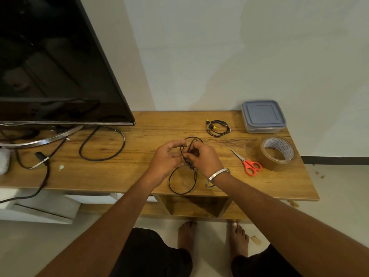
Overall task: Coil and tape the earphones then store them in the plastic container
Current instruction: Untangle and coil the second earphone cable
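We see both hands meeting at the centre of the wooden surface (123,168). The left hand (166,158) and right hand (203,158) have their fingers curled, pinching the black earphones (180,188), whose loop hangs toward six o'clock. A second coiled pair (217,127) lies at one o'clock, the lidded plastic container (263,116) at two, scissors (249,163) and tape roll (277,154) at three.

Both arms outstretched, left hand (166,159) and right hand (203,158) pinching, fingers curled.
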Motion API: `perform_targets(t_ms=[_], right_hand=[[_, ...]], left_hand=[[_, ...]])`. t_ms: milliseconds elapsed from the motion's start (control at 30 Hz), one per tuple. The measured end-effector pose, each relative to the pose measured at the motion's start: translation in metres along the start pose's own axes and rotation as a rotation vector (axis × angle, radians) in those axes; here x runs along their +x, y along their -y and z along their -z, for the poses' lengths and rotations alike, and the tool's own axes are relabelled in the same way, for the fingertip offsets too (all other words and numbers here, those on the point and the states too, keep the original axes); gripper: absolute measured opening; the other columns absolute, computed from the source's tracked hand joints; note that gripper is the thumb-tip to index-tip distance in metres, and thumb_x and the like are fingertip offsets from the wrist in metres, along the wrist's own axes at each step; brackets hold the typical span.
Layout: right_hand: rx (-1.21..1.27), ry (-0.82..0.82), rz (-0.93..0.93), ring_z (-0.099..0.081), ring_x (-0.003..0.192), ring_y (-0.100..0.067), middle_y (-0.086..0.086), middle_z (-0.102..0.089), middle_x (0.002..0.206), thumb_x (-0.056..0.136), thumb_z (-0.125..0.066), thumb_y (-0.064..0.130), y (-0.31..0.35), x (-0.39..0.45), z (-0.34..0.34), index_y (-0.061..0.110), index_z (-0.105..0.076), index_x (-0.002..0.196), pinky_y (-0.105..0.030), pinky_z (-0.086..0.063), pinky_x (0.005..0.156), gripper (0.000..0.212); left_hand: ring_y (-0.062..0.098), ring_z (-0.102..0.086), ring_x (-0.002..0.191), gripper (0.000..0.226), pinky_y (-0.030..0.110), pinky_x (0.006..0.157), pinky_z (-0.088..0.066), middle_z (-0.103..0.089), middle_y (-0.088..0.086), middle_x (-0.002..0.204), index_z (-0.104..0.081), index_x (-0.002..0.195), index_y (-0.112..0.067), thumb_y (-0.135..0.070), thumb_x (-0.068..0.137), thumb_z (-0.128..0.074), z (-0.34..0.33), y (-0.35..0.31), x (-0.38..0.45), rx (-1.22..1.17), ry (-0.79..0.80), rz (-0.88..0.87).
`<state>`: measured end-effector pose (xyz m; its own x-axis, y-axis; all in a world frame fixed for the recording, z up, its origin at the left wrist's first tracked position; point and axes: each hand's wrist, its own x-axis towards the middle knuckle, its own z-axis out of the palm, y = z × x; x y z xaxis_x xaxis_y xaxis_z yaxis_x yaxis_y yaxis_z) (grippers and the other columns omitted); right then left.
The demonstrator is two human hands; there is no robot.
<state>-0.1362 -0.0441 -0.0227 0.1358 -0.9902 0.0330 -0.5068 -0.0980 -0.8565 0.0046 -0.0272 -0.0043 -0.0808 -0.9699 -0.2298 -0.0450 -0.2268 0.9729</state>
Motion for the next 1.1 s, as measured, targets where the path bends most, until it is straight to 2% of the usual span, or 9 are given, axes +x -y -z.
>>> perform_targets(t_ms=[67,200,367,533,667,800,867,967,1100], right_hand=[[0.001,-0.005,-0.018,-0.066,0.078,-0.017,-0.005,-0.071,0.086,0.084,-0.068,0.014,-0.003,0.001,0.0,0.007,-0.063,0.084,-0.027,-0.054,0.07,0.009],[0.035,0.049,0.011,-0.063,0.074,-0.009,0.003,-0.067,0.085,0.087,-0.063,0.011,-0.002,-0.003,0.002,0.009,-0.063,0.091,-0.003,-0.044,0.059,0.003],[0.019,0.073,0.015,-0.061,0.079,-0.009,0.001,-0.067,0.092,0.087,-0.063,0.009,-0.005,-0.007,0.001,0.009,-0.067,0.098,-0.005,-0.043,0.066,0.012],[-0.021,0.081,0.066,-0.061,0.08,-0.012,-0.004,-0.068,0.095,0.085,-0.064,0.01,-0.003,-0.007,0.001,0.01,-0.066,0.097,-0.019,-0.049,0.073,0.012],[-0.058,0.09,0.109,-0.059,0.077,-0.011,-0.001,-0.066,0.091,0.082,-0.069,0.013,-0.001,-0.007,0.001,0.012,-0.065,0.094,-0.011,-0.044,0.066,0.012],[0.013,0.072,0.075,-0.06,0.073,-0.01,0.004,-0.064,0.08,0.082,-0.068,0.007,-0.003,-0.007,0.001,0.015,-0.063,0.084,-0.005,-0.043,0.062,0.009],[0.043,0.075,0.037,-0.06,0.071,-0.01,0.005,-0.063,0.077,0.082,-0.068,0.006,-0.004,-0.007,0.003,0.017,-0.06,0.079,-0.007,-0.044,0.061,0.013],[0.099,0.048,-0.059,-0.058,0.068,-0.011,0.002,-0.063,0.076,0.081,-0.065,0.008,-0.005,-0.006,0.001,0.016,-0.057,0.077,-0.015,-0.046,0.061,0.012],[0.298,-0.091,-0.333,-0.068,0.073,-0.022,-0.011,-0.07,0.083,0.087,-0.057,0.012,-0.007,0.001,0.004,0.014,-0.053,0.083,-0.037,-0.057,0.07,0.006]], left_hand=[[0.012,-0.072,0.079,0.048,0.03,0.076,-0.061,-0.072,-0.004,0.096,-0.059,0.125,-0.009,0.018,0.085,-0.058,0.001,0.002,0.001,-0.004,0.005,0.0],[0.01,-0.071,0.075,0.048,0.026,0.071,-0.061,-0.068,-0.003,0.105,-0.058,0.125,-0.008,0.017,0.084,-0.061,0.0,0.002,0.001,-0.007,-0.016,-0.009],[0.017,-0.067,0.078,0.047,0.026,0.07,-0.06,-0.063,-0.004,0.114,-0.06,0.126,-0.007,0.016,0.084,-0.061,0.003,0.002,0.004,0.01,-0.059,-0.012],[0.015,-0.067,0.075,0.047,0.029,0.071,-0.06,-0.063,-0.004,0.117,-0.06,0.125,-0.009,0.015,0.084,-0.062,0.005,0.003,0.004,0.008,-0.074,-0.002],[0.008,-0.068,0.067,0.047,0.032,0.074,-0.06,-0.063,-0.006,0.114,-0.06,0.122,-0.01,0.015,0.084,-0.062,0.006,0.002,0.004,0.015,-0.08,-0.026],[0.005,-0.067,0.062,0.054,0.026,0.07,-0.06,-0.059,0.0,0.125,-0.058,0.128,-0.011,0.018,0.082,-0.062,0.006,-0.001,0.004,0.035,-0.05,-0.025],[0.004,-0.066,0.062,0.058,0.023,0.069,-0.059,-0.057,0.0,0.129,-0.056,0.129,-0.012,0.019,0.081,-0.061,0.006,-0.003,0.003,0.046,-0.023,-0.022],[0.006,-0.062,0.063,0.065,0.022,0.06,-0.052,-0.057,0.001,0.13,-0.055,0.133,-0.015,0.021,0.079,-0.06,0.006,-0.005,0.001,0.075,-0.006,-0.033],[0.012,-0.057,0.073,0.076,0.025,0.059,-0.051,-0.057,0.005,0.114,-0.047,0.136,-0.027,0.016,0.077,-0.064,0.011,-0.001,0.003,0.159,-0.088,0.021]])
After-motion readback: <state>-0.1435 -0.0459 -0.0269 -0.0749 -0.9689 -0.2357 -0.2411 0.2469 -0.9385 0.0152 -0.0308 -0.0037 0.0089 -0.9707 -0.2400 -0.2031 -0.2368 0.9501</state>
